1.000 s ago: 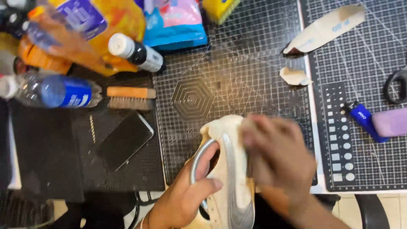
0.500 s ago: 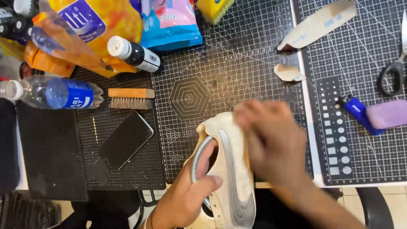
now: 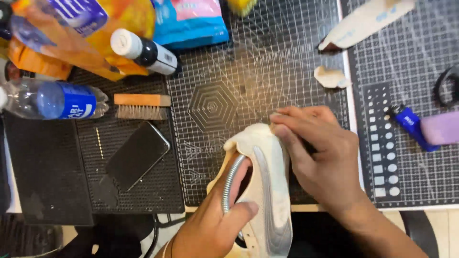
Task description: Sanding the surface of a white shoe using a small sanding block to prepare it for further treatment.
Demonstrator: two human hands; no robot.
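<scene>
A cream-coloured shoe with a silver-grey stripe lies over the near edge of the black cutting mat. My left hand grips it from below, fingers inside the opening and thumb on the side, next to a coiled metal hose. My right hand presses on the shoe's upper right side, fingers bent over the toe end. Whether a cloth is under those fingers I cannot tell.
A wooden brush, a dark phone, a water bottle, a white-capped black bottle and orange and blue bags lie left and at the back. A shoe insole, a blue lighter and a pink block are on the right.
My right hand has slid from over the shoe's middle up towards its toe end. My left hand keeps its grip on the shoe.
</scene>
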